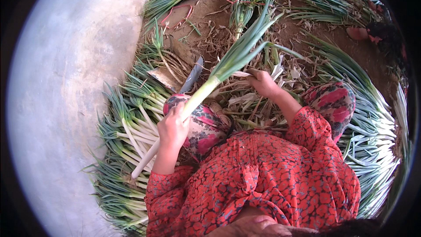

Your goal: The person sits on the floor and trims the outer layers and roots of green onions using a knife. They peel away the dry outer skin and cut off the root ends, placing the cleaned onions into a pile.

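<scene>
A long green onion [200,95] lies slantwise across the middle of the view, its roots at the lower left and its green leaves fanned towards the top. My left hand [172,125] is wrapped around its pale stalk, above my knee. My right hand [263,82] pinches a thin, whitish strip of outer leaf [241,73] beside the place where the stalk turns green. The strip appears to reach the onion, though its far end is hard to make out. Under both hands, dry peeled leaves [245,100] litter the ground between my knees.
Green onions with white stalks [136,138] are heaped on my left along a pale wall [72,89]. More onions [371,158] lie at my right. A bent metal sheet [192,74] holds thin stalks ahead. Beyond are tied bundles [241,8]. Another person's hand [358,33] shows at the far right.
</scene>
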Action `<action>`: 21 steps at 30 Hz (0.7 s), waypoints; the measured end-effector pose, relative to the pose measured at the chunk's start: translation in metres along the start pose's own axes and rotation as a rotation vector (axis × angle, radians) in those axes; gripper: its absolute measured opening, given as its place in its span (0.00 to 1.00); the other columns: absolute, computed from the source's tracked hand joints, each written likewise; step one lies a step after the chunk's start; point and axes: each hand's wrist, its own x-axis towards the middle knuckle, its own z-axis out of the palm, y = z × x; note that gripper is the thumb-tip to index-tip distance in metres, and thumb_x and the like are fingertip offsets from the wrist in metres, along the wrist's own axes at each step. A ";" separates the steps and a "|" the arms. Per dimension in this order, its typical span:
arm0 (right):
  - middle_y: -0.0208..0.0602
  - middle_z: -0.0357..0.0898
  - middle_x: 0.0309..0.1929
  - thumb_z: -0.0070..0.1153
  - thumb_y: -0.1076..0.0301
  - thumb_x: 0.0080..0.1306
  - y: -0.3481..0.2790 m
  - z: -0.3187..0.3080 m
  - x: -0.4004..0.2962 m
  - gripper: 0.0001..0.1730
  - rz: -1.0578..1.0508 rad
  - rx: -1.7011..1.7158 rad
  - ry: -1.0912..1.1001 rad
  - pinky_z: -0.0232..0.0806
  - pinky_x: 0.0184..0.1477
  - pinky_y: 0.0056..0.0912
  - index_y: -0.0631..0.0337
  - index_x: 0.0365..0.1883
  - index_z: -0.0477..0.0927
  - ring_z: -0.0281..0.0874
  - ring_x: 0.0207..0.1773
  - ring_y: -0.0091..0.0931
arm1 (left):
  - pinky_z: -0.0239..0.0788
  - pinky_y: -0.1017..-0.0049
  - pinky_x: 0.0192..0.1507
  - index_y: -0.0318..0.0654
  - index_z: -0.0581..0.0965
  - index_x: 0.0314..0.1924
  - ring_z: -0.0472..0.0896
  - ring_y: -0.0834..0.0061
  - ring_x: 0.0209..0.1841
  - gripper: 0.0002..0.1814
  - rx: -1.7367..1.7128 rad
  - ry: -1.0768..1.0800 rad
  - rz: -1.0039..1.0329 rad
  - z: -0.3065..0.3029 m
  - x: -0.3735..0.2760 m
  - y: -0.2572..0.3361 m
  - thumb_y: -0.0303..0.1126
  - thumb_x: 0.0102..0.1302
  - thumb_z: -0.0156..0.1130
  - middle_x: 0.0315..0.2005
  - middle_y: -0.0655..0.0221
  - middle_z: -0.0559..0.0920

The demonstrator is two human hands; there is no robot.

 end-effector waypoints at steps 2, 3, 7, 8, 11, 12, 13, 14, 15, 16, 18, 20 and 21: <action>0.46 0.77 0.35 0.44 0.70 0.60 0.063 -0.011 0.005 0.18 0.108 -0.264 0.091 0.66 0.41 0.34 0.64 0.48 0.72 0.75 0.38 0.36 | 0.70 0.68 0.25 0.43 0.74 0.43 0.78 0.62 0.23 0.18 0.058 -0.038 -0.103 0.000 0.001 -0.013 0.33 0.49 0.62 0.24 0.61 0.78; 0.50 0.76 0.37 0.45 0.69 0.58 0.097 -0.018 0.008 0.18 0.175 -0.310 0.139 0.66 0.45 0.38 0.64 0.48 0.72 0.75 0.41 0.40 | 0.70 0.67 0.25 0.43 0.74 0.43 0.78 0.62 0.23 0.18 0.088 -0.055 -0.154 0.000 0.002 -0.022 0.33 0.50 0.61 0.24 0.60 0.78; 0.54 0.67 0.48 0.51 0.67 0.54 0.140 -0.035 -0.004 0.27 0.514 -0.532 0.110 0.62 0.51 0.40 0.61 0.53 0.65 0.66 0.51 0.45 | 0.70 0.66 0.30 0.48 0.74 0.44 0.79 0.58 0.28 0.16 0.105 -0.035 -0.486 -0.008 -0.004 -0.065 0.38 0.54 0.60 0.25 0.59 0.79; 0.54 0.65 0.51 0.52 0.66 0.53 0.135 -0.035 -0.009 0.29 0.558 -0.568 0.151 0.62 0.52 0.40 0.61 0.54 0.63 0.64 0.53 0.46 | 0.69 0.65 0.31 0.48 0.73 0.44 0.79 0.58 0.29 0.16 0.088 -0.031 -0.602 -0.008 -0.010 -0.083 0.40 0.55 0.58 0.26 0.58 0.79; 0.54 0.58 0.55 0.52 0.68 0.50 0.114 -0.021 -0.005 0.31 0.355 -0.527 0.227 0.64 0.48 0.46 0.67 0.53 0.58 0.65 0.51 0.50 | 0.68 0.62 0.34 0.50 0.72 0.44 0.78 0.54 0.33 0.17 0.271 0.010 -0.884 -0.008 -0.040 -0.147 0.46 0.57 0.55 0.29 0.58 0.79; 0.54 0.59 0.53 0.51 0.69 0.49 0.112 -0.015 -0.005 0.27 0.217 -0.522 0.332 0.65 0.45 0.47 0.65 0.49 0.61 0.67 0.47 0.50 | 0.68 0.62 0.36 0.48 0.72 0.45 0.77 0.56 0.36 0.18 0.294 0.017 -0.963 -0.005 -0.047 -0.162 0.46 0.56 0.56 0.32 0.56 0.79; 0.54 0.58 0.53 0.51 0.69 0.49 0.107 -0.010 -0.003 0.26 0.191 -0.512 0.325 0.65 0.44 0.48 0.64 0.47 0.62 0.68 0.46 0.50 | 0.67 0.62 0.39 0.45 0.72 0.46 0.77 0.57 0.39 0.20 0.327 0.026 -1.048 -0.007 -0.057 -0.174 0.45 0.56 0.56 0.35 0.55 0.78; 0.55 0.58 0.53 0.51 0.70 0.49 0.099 -0.009 -0.002 0.24 0.166 -0.505 0.327 0.65 0.43 0.48 0.63 0.46 0.62 0.68 0.44 0.50 | 0.66 0.63 0.41 0.43 0.71 0.47 0.76 0.57 0.41 0.21 0.374 -0.020 -1.071 -0.003 -0.071 -0.196 0.45 0.56 0.56 0.38 0.53 0.77; 0.55 0.57 0.53 0.51 0.70 0.49 0.094 -0.007 0.000 0.23 0.137 -0.491 0.323 0.65 0.42 0.49 0.62 0.45 0.63 0.68 0.42 0.50 | 0.66 0.63 0.43 0.40 0.70 0.48 0.75 0.57 0.43 0.22 0.430 -0.065 -1.096 0.000 -0.089 -0.220 0.44 0.56 0.56 0.40 0.52 0.76; 0.55 0.65 0.47 0.51 0.69 0.49 0.096 -0.004 0.002 0.17 0.079 -0.499 0.395 0.65 0.39 0.48 0.62 0.38 0.67 0.70 0.38 0.49 | 0.65 0.63 0.45 0.37 0.70 0.49 0.74 0.57 0.46 0.24 0.478 -0.111 -1.116 0.009 -0.098 -0.238 0.43 0.55 0.56 0.43 0.50 0.75; 0.54 0.70 0.39 0.52 0.68 0.49 0.102 -0.008 0.007 0.14 0.145 -0.484 0.170 0.65 0.39 0.46 0.64 0.33 0.69 0.71 0.38 0.47 | 0.65 0.64 0.44 0.33 0.69 0.48 0.74 0.54 0.44 0.25 0.246 -0.061 -0.907 0.031 -0.097 -0.257 0.43 0.55 0.56 0.40 0.49 0.76; 0.51 0.75 0.26 0.53 0.64 0.48 0.113 -0.004 0.006 0.12 0.189 -0.431 0.056 0.66 0.40 0.43 0.65 0.25 0.73 0.73 0.37 0.43 | 0.63 0.66 0.48 0.32 0.67 0.51 0.73 0.53 0.46 0.26 0.062 -0.082 -0.787 0.047 -0.077 -0.260 0.42 0.56 0.56 0.43 0.47 0.73; 0.50 0.75 0.27 0.53 0.63 0.48 0.116 -0.002 0.002 0.12 0.192 -0.487 -0.027 0.66 0.40 0.42 0.65 0.26 0.74 0.73 0.37 0.43 | 0.62 0.67 0.50 0.33 0.67 0.52 0.72 0.54 0.48 0.27 0.008 -0.111 -0.748 0.057 -0.055 -0.248 0.41 0.56 0.55 0.46 0.47 0.72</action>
